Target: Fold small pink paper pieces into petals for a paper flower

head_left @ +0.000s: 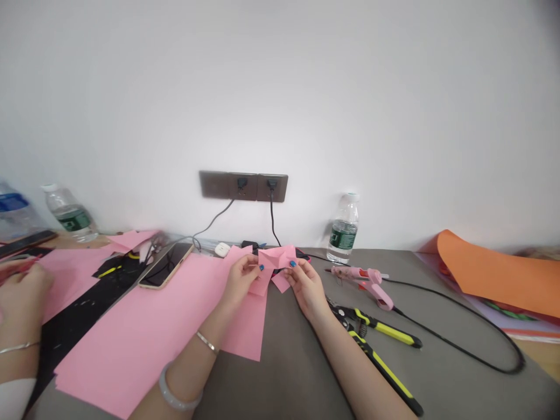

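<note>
Pink paper, folded into a small piece point(277, 255), is located at the centre of the frame, slightly below the wall socket panel point(244, 185). Left hand point(242, 277): grasping the left end of the piece between thumb and fingers. Right hand point(305, 284): grasping the right end in the same manner.

Edges: the bench point(289, 350) meets the wall point(350, 87) behind the hands. Left limit: large pink sheets point(144, 326), with a phone point(168, 265) lying on their upper part. Right limit: a glue gun point(367, 280) and a hand tool with yellow-and-black handles point(387, 329), the latter beside the right forearm. Working room: a strip of grey surface between the forearms, widening toward the bottom edge of the frame. A co-worker's hand point(26, 291) occupies the far left.

Appearance of the piece: matte, single-coloured, creased, with raised folds across the middle and angular edges. Fingertips cover part of both ends. A small pink square point(280, 282) shows just below it.
</note>
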A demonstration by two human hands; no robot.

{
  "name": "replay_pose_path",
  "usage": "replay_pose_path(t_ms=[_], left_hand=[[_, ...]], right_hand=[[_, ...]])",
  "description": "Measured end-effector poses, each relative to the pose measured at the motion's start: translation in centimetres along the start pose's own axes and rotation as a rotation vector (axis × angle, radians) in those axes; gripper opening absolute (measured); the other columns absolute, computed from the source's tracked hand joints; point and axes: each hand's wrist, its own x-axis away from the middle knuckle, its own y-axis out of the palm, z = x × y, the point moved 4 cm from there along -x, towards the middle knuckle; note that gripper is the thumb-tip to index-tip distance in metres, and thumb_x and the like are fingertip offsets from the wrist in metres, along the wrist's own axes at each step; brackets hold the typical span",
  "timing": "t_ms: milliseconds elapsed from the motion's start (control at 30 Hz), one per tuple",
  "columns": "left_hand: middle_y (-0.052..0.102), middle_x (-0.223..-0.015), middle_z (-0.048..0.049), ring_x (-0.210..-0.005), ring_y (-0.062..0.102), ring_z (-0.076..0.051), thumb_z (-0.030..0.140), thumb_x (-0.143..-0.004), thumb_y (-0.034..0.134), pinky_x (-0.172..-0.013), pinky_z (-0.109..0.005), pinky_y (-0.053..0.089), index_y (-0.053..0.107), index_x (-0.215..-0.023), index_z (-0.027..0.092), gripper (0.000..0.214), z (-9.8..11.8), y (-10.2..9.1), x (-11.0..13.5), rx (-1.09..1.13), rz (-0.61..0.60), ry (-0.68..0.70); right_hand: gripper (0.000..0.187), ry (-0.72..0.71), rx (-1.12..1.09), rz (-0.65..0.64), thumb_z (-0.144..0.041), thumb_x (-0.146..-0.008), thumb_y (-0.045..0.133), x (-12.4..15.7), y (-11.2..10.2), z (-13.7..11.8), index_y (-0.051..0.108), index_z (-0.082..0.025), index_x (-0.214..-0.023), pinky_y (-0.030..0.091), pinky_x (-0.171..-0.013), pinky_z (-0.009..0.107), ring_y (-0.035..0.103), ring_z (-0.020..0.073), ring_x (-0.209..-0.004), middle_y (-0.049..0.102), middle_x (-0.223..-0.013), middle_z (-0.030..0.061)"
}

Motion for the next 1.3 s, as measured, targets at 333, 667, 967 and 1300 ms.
replay_pose_path(t_ms=[333, 667, 967, 1300], left_hand=[[0.070, -0.092, -0.0063, -0.082, 0.063, -0.019, 0.033, -0.075, 0.070, -0.071, -0.027, 0.050, 0.068, -0.092, 0.016, 0.024, 0.8, 0.7, 0.2, -0.008, -0.051, 0.066], [0.066, -0.080, -0.0059, -0.075, 0.061, -0.018, 0.048, -0.082, 0.060, -0.067, -0.028, 0.049, 0.068, -0.084, 0.014, 0.034, 0.5, 2.0, 0.6, -0.012, -0.183, 0.024], [0.066, -0.082, -0.0044, -0.074, 0.061, -0.017, 0.041, -0.078, 0.066, -0.067, -0.026, 0.049, 0.066, -0.087, 0.015, 0.027, 0.4, 1.9, 0.5, -0.064, -0.177, 0.089], [0.064, -0.084, -0.0031, -0.077, 0.060, -0.017, 0.029, -0.074, 0.066, -0.068, -0.025, 0.049, 0.064, -0.088, 0.015, 0.020, 0.4, 1.7, 0.4, -0.034, -0.127, 0.089]], right_hand=[[0.024, -0.081, 0.292, -0.192, -0.042, -0.066, 0.081, 1.1, 1.9, -0.8, 0.069, -0.021, -0.070, 0.050, -0.066, 0.030, 0.061, 0.0183, -0.071, 0.069, -0.075, 0.0025], [0.032, -0.124, 0.379, -0.208, -0.045, -0.070, 0.076, 1.3, 2.1, -0.8, 0.056, -0.020, -0.070, 0.038, -0.050, 0.023, 0.046, 0.0108, -0.053, 0.052, -0.061, -0.0042], [0.034, -0.149, 0.452, -0.222, -0.050, -0.070, 0.075, 1.3, 2.4, -1.0, 0.058, -0.020, -0.066, 0.036, -0.046, 0.023, 0.043, 0.0110, -0.050, 0.050, -0.058, -0.0041], [0.034, -0.128, 0.435, -0.264, -0.054, -0.070, 0.074, 1.4, 2.4, -1.1, 0.068, -0.020, -0.070, 0.038, -0.051, 0.026, 0.048, 0.0129, -0.054, 0.059, -0.063, -0.0009]])
